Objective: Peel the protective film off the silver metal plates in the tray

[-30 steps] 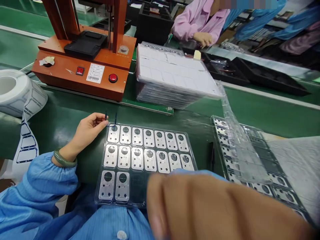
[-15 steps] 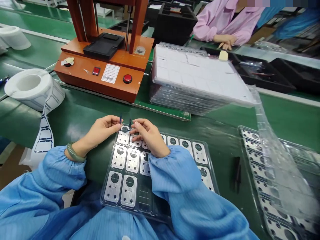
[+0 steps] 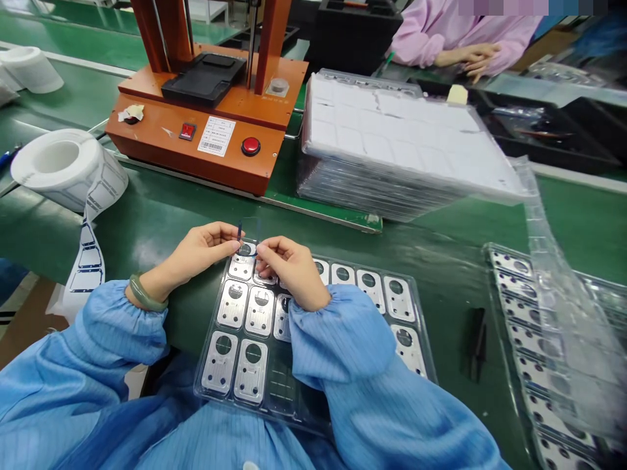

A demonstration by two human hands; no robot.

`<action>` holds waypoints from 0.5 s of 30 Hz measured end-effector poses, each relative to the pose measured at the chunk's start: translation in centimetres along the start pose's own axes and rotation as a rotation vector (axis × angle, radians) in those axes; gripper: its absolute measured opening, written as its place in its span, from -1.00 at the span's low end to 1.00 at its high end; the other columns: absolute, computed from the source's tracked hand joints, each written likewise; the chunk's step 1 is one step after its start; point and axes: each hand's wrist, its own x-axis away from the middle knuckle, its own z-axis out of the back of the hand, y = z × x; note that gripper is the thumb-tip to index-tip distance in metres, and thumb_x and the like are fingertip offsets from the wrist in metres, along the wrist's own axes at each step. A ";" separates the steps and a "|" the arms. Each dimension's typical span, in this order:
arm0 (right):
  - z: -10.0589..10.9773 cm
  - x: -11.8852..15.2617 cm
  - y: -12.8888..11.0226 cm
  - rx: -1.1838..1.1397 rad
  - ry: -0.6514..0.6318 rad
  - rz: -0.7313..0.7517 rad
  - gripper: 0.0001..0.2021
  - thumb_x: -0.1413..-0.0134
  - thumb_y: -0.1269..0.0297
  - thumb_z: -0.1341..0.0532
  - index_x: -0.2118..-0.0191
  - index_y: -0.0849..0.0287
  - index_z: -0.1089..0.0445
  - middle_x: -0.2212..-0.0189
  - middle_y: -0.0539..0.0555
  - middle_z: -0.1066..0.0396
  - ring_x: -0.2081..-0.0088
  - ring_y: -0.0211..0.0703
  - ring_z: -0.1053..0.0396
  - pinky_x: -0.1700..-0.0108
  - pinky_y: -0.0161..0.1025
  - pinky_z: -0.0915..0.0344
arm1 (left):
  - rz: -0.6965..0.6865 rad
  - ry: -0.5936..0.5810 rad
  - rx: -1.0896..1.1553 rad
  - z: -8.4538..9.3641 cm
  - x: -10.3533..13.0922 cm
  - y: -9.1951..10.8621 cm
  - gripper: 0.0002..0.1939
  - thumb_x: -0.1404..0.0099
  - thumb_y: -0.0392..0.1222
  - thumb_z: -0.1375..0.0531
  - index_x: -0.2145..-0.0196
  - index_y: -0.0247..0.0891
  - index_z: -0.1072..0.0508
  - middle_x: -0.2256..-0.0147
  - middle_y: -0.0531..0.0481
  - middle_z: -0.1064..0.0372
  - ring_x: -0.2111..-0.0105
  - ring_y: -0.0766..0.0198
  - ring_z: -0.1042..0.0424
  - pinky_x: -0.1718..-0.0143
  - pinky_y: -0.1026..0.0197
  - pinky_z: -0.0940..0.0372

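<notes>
A thin dark blue adhesive frame with a see-through middle is held up between both hands. My left hand pinches its left side between thumb and fingers. At its lower right, my right hand grips the frame with thumb and forefinger. Both hands are above the far left part of a clear plastic tray. Silver metal plates, each with a large round hole and small holes, lie in the tray's pockets. My right forearm hides part of the tray.
At left stands a roll of adhesive frames, its strip hanging down. Behind are an orange press and a stack of plastic trays. Black tweezers and another plate-filled tray lie right. A person in pink sits opposite.
The view has shifted slightly. My right hand's fingers have closed in on the frame's right side; the frame stays in both hands. The person opposite now has both hands together.
</notes>
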 end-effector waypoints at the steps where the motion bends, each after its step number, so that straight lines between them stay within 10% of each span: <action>1: 0.0 0.0 0.0 0.002 0.000 0.002 -0.68 0.09 0.01 -0.35 0.38 0.19 -0.41 0.62 -0.04 -0.42 0.60 -0.33 -0.36 0.51 -0.35 -0.33 | -0.004 -0.009 -0.018 0.0 0.0 0.1 -0.74 -0.09 -0.13 -0.36 0.28 -0.30 -0.52 0.31 -0.03 -0.50 0.34 0.33 -0.48 0.21 0.23 -0.42; 8: -0.3 1.0 -0.2 0.025 0.090 0.051 -0.67 0.02 -0.03 -0.30 0.37 0.16 -0.35 0.62 -0.08 -0.39 0.66 -0.34 -0.32 0.59 -0.36 -0.25 | -0.153 0.159 -0.193 0.1 0.2 0.1 -0.57 -0.22 -0.10 -0.25 -0.02 -0.28 -0.35 0.28 -0.05 -0.44 0.46 0.37 -0.45 0.63 0.40 -0.26; 15: -1.0 2.3 -1.2 -0.008 0.076 0.079 -0.70 0.05 0.00 -0.32 0.40 0.14 -0.37 0.62 -0.07 -0.37 0.62 -0.29 -0.34 0.58 -0.31 -0.36 | 0.059 -0.001 -0.150 0.5 0.5 0.7 -0.62 -0.23 0.13 -0.23 0.27 -0.28 -0.41 0.61 0.13 -0.28 0.76 0.54 -0.10 0.75 0.43 -0.01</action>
